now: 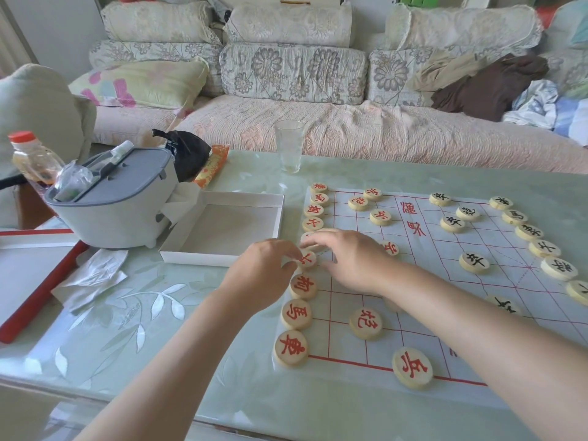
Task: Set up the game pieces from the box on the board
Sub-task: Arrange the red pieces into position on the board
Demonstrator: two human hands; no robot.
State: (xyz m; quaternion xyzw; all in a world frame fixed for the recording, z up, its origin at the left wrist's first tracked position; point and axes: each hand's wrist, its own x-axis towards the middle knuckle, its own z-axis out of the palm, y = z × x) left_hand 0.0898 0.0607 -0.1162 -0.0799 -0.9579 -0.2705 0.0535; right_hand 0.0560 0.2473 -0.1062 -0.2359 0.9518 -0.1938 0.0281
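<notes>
Board (429,291) nearly full, red set (296,314) and black set (474,262) out. Box (219,196) just left of board looks empty. Left hand (264,275) pinches advisor piece (308,260) on board's left edge. Right hand (353,259) covers neighbouring pieces, grip unclear. Probably only straightening left.

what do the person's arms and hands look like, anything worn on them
Both are bare as far as the head view shows: no sleeves on the left forearm or right forearm, and no gloves on the left hand or right hand. No watch, bracelet or ring is visible on either.
</notes>
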